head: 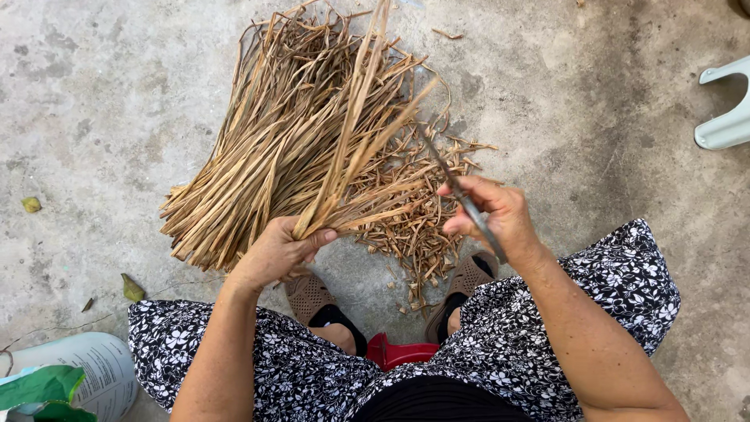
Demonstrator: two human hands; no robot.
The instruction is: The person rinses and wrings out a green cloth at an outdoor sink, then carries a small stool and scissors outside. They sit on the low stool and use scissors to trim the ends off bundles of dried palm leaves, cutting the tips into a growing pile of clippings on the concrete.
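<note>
My left hand (280, 252) grips a small bunch of dried straw-coloured leaf strips (355, 133) near its lower end, and the bunch fans up and away from me. My right hand (496, 215) is closed on a long thin dark blade (449, 176) whose tip reaches the held strips. A large pile of the same dried strips (266, 148) lies on the concrete floor beyond my left hand. Short cut scraps (414, 227) are scattered under and between my hands.
I sit low in a black-and-white floral dress (500, 352), brown sandals (308, 293) on my feet, a red stool edge (398, 353) between my legs. A white sack with green print (70, 375) lies bottom left. A pale plastic chair leg (726, 109) stands at the right edge.
</note>
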